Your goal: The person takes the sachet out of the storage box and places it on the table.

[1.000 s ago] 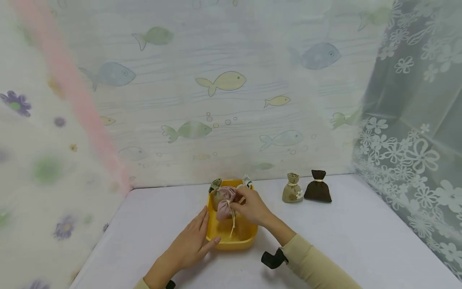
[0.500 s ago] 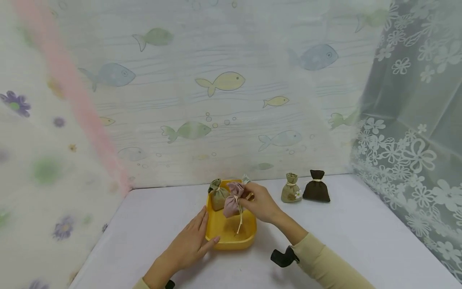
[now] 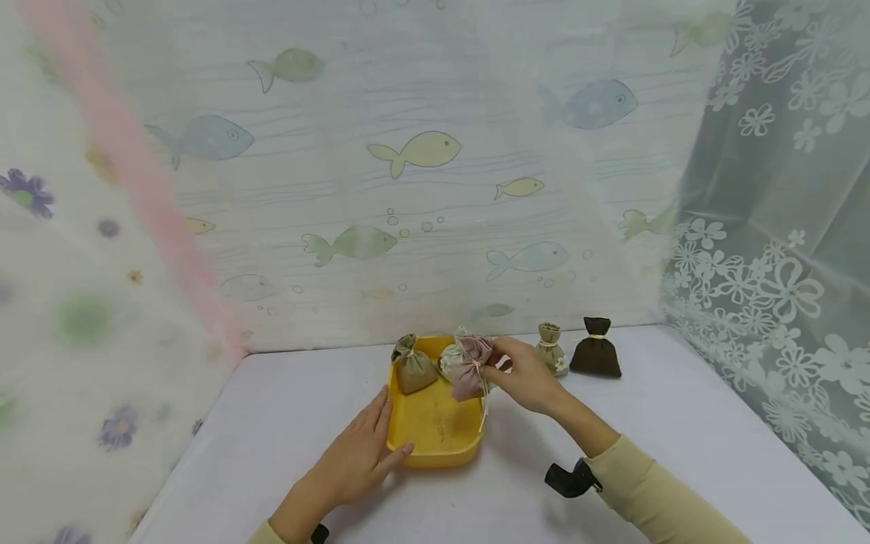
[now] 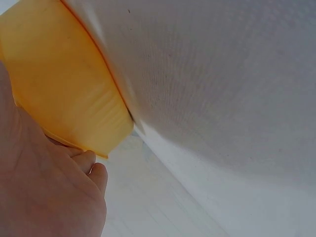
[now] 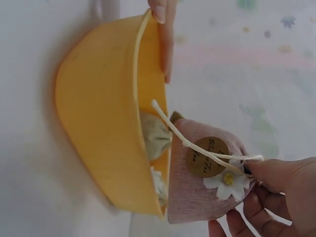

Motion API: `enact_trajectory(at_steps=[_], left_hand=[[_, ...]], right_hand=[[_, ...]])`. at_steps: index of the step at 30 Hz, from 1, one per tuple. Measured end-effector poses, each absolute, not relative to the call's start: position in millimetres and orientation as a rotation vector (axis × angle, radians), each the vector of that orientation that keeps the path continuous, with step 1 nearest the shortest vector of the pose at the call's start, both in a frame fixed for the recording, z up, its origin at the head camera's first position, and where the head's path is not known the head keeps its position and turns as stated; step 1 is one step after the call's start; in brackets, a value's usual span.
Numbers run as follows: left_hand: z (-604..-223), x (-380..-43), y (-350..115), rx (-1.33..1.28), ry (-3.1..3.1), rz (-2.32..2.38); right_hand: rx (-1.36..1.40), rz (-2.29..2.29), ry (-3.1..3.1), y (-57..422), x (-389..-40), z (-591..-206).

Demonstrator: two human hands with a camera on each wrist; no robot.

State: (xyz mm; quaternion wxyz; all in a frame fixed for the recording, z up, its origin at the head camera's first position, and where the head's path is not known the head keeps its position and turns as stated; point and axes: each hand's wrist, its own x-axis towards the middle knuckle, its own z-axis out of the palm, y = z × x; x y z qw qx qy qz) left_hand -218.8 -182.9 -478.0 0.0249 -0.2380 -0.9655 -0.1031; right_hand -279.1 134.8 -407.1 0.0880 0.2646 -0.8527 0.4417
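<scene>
My right hand pinches a small pink drawstring sachet by its tied neck, over the right rim of a yellow plastic bin. In the right wrist view the pink sachet shows a round brown label, a white flower and a dangling cream cord. My left hand lies along the bin's left side, fingers extended, thumb at the front rim. Inside, an olive-green sachet leans at the back left. A pale patterned sachet at the back right is partly hidden behind the pink one.
A tan sachet with a white flower stands on the white-covered table at the back right, partly behind my right hand. Beside it is a dark brown sachet. A fish-print curtain hangs behind the table.
My right hand has carried the pink sachet rightward from over the bin's middle to its right rim, uncovering the olive-green sachet. My left hand has stayed on the bin.
</scene>
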Motion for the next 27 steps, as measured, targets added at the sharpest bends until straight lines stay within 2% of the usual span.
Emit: enact_trajectory(at_steps=[27], left_hand=[[-475,-219,-183,-0.728,-3.007,-0.333]], right_hand=[[0.482,1.125,-2.616,241,-274,-420]])
